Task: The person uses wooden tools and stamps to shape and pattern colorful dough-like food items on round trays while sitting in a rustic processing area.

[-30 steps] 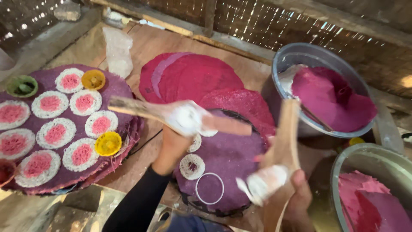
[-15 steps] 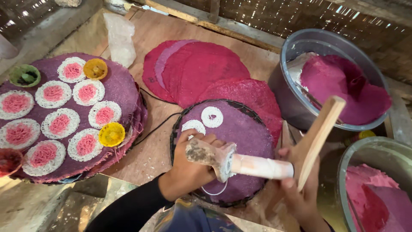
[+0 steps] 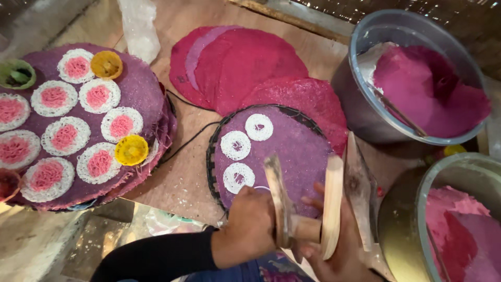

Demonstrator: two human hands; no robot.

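In the head view, both hands work a wooden press held low over the near edge of a round purple sheet that lies on a dark woven tray on the brown counter. The left hand, in a black sleeve, has its grip wrapped tight around the press's short handle, just nearside of the purple sheet. The right hand cups the press from below, fingers curled up against its outer wooden disc, so its grip is pressed onto the tool. Three white lacy rings sit on the purple sheet's left part, and a thin white circle shows just beside the press. A flat wooden paddle lies to the right of the purple sheet, touching its edge as far as can be told. Beyond the purple sheet, several magenta sheets overlap in a loose stack. To the left of the purple sheet, well apart, a larger purple sheet carries many white rings with pink centres, plus two yellow cups and a green cup. To the right of the purple sheet stand two metal bowls: the far bowl holds magenta dough, the near bowl pink and purple dough.
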